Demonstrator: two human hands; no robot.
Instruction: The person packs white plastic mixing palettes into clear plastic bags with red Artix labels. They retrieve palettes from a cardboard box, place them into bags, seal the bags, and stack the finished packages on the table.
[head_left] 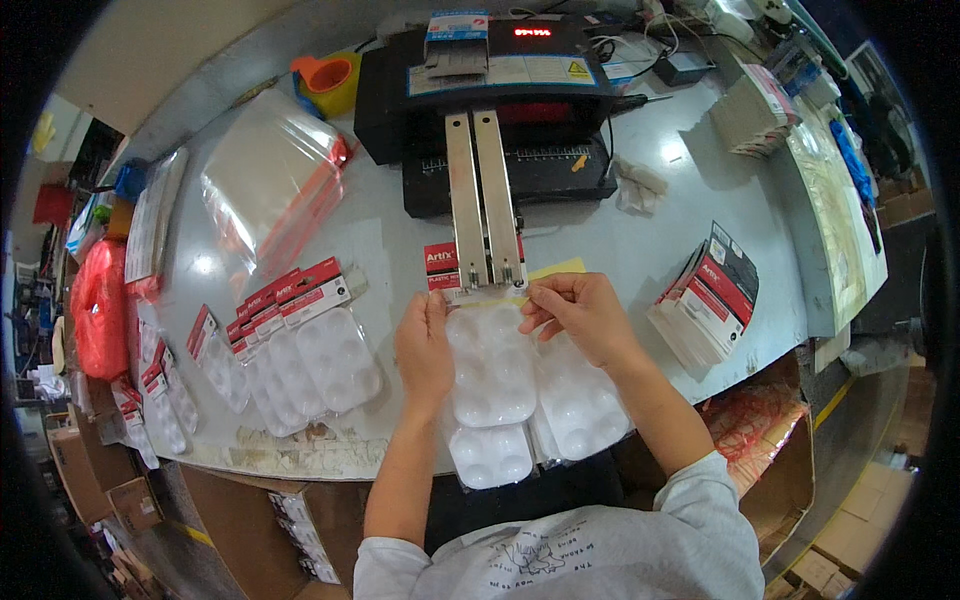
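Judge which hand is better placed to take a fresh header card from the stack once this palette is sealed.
Right, probably. The right hand pinches the bagged palette on the side of the header card stack, with bare table between. The left hand grips the opposite edge and would have to cross the sealing machine's arms.

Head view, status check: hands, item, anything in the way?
Left hand and right hand both grip the bagged white palette at its top. Top edge sits under the sealer's metal bars. Loose palettes crowd underneath.
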